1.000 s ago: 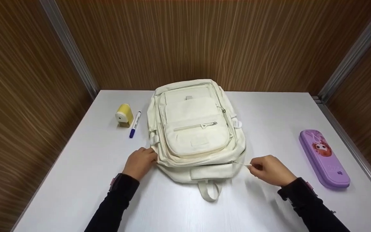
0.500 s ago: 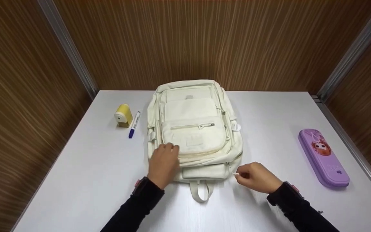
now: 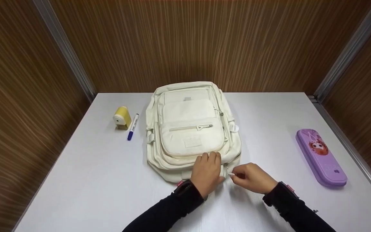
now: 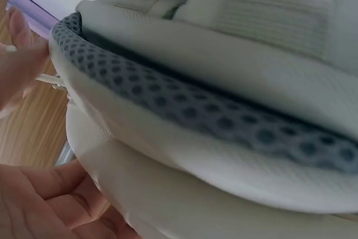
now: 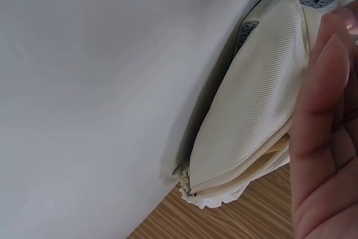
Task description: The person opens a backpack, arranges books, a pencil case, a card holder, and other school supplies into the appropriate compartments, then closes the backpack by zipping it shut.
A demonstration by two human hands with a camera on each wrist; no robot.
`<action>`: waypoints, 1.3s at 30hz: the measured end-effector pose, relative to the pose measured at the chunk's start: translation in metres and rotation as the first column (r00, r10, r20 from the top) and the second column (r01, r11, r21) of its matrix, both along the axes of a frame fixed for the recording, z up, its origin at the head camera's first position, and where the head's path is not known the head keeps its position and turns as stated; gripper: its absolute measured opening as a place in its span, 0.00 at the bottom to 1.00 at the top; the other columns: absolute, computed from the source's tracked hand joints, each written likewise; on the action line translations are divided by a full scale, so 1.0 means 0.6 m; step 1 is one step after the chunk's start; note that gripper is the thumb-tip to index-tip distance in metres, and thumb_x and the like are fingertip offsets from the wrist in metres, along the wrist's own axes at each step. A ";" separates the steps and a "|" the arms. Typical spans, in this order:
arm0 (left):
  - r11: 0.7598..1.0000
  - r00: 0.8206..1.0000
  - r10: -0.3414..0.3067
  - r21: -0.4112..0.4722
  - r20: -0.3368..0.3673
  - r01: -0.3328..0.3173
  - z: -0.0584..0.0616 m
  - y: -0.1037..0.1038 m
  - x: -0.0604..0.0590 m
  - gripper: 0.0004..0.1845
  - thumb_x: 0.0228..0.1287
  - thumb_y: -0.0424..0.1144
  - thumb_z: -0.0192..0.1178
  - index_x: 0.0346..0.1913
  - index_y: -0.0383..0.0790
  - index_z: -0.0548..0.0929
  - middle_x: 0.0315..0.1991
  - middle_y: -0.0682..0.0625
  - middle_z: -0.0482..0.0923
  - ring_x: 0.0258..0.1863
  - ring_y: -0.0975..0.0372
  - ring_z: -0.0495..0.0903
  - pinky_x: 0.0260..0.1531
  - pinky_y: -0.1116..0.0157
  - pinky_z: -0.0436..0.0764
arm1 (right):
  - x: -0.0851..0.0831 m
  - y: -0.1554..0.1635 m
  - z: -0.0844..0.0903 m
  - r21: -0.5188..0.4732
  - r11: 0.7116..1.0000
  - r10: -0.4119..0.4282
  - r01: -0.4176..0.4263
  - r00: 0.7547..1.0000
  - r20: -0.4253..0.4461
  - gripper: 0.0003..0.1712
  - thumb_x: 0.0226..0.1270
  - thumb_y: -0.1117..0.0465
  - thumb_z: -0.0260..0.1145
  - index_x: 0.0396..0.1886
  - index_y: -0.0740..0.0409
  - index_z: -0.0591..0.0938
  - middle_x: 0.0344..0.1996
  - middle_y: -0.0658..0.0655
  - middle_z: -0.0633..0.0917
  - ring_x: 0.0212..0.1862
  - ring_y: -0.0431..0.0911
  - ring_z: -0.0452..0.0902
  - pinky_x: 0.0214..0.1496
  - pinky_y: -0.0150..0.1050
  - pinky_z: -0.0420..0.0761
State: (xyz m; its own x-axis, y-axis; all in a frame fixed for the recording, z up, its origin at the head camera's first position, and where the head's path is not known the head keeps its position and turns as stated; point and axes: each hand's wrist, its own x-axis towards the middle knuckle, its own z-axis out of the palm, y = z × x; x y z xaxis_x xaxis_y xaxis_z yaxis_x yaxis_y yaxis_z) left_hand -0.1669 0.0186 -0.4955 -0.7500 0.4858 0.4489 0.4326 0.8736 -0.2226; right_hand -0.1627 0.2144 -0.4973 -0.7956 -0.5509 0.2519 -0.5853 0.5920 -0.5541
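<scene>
Backpack (image 3: 190,129) flat (handle nearward), long axis front-to-back, left hand (image 3: 206,174) pressing

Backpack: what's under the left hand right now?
The left hand rests on the near edge of the cream backpack, covering its carry loop. Beside it, the right hand pinches a white zipper pull. Whatever is inside the backpack is hidden.

Cream backpack (image 3: 192,129) flat on table (image 3: 92,180)
</scene>
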 end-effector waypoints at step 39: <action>0.985 0.948 -0.166 0.005 0.270 0.172 0.005 -0.077 0.011 0.15 0.46 0.37 0.66 0.40 0.49 0.80 0.37 0.56 0.77 0.39 0.59 0.75 0.35 0.65 0.74 | -0.025 0.070 -0.003 0.052 0.994 -0.100 0.096 0.992 0.075 0.15 0.67 0.64 0.63 0.19 0.49 0.76 0.15 0.37 0.69 0.19 0.28 0.61 0.21 0.26 0.65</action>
